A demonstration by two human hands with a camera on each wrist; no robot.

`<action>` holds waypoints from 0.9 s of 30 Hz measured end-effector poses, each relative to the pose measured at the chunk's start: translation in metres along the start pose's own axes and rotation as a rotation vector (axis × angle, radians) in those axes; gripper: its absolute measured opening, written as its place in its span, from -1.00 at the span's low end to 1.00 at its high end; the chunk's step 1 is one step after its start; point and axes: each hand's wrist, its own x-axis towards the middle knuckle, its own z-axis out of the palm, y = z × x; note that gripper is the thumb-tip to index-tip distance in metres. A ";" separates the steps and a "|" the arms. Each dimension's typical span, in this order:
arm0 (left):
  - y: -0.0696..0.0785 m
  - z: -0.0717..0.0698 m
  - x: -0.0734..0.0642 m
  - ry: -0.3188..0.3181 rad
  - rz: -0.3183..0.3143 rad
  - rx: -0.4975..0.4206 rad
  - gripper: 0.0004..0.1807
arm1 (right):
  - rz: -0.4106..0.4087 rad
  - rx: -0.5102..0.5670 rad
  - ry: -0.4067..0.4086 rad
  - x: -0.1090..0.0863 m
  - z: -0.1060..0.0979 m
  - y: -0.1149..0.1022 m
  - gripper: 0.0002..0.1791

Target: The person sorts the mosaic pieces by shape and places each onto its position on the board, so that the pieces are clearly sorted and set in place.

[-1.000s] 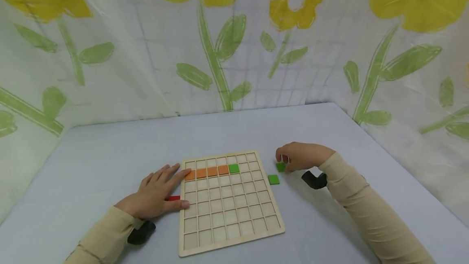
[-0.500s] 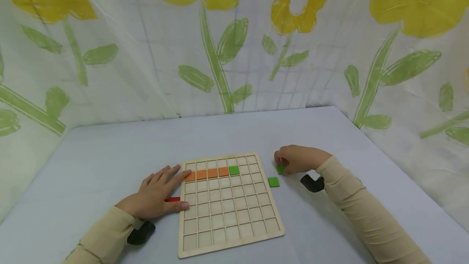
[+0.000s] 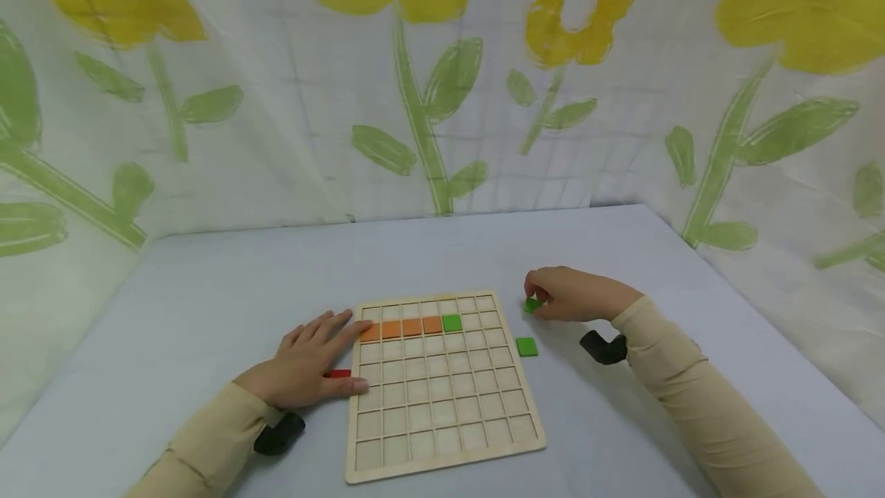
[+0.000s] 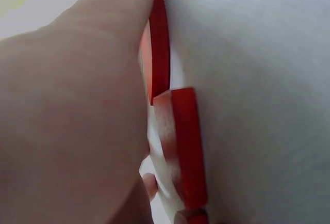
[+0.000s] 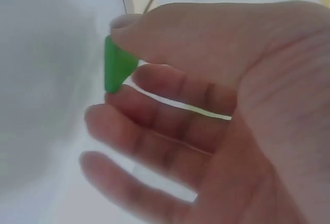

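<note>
My right hand point(image 3: 577, 294) pinches a green square tile point(image 5: 114, 65) between thumb and fingers, just right of the wooden grid board point(image 3: 445, 452). A second green tile point(image 3: 527, 346) lies on the table by the board's right edge. Fingers spread, my left hand point(image 3: 304, 363) rests over the board's left edge, thumb and index finger on it. In the board's second row sit several orange tiles point(image 3: 411, 327), followed by a green tile point(image 3: 452, 322). Red tiles point(image 4: 188, 146) lie under and beside the left hand, mostly hidden in the head view.
A white cloth covers the table point(image 3: 276, 260). Behind it hangs a curtain point(image 3: 311, 98) printed with yellow flowers. Black wrist cameras are strapped under both sleeves.
The right hand has gripped the green tile, which lay flat on the table, and lifted it so that it now tilts. The left hand stays on the board.
</note>
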 end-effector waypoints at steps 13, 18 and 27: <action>0.001 -0.005 -0.004 0.001 -0.023 0.020 -0.03 | -0.262 -0.029 0.117 0.020 0.015 -0.025 -0.78; 0.000 0.000 0.000 0.021 -0.007 0.013 -0.04 | -0.261 -0.013 0.099 0.027 0.019 -0.033 -0.81; -0.007 0.009 0.004 0.055 0.022 0.007 -0.01 | -0.316 -0.056 0.062 0.041 0.024 -0.043 -0.89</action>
